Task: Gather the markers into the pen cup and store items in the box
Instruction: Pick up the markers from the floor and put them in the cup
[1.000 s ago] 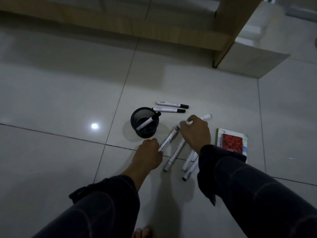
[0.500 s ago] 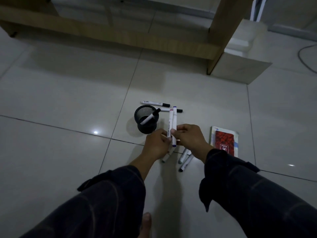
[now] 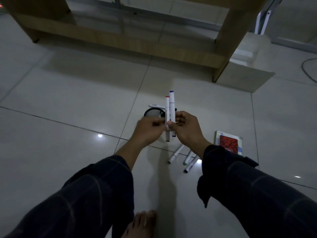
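Note:
Two white markers stand upright between my hands: one with a red cap (image 3: pixel 167 109) and one with a blue cap (image 3: pixel 172 107). My left hand (image 3: pixel 148 130) and my right hand (image 3: pixel 186 128) both grip them, above and in front of the black mesh pen cup (image 3: pixel 151 112), which is partly hidden. A white marker with a black cap (image 3: pixel 156 105) lies behind the cup. Three more white markers (image 3: pixel 175 154) lie on the floor under my right wrist.
A red-covered booklet (image 3: pixel 229 142) lies on the tiled floor to the right. A wooden furniture frame (image 3: pixel 130 43) and a pale box-like panel (image 3: pixel 243 79) stand at the back. A cable (image 3: pixel 307 69) curves at far right. My bare foot (image 3: pixel 141 224) is at the bottom.
Both hands lifted two markers off the floor, stood them upright and raised them together over the cup. The camera tilted and the view shifted.

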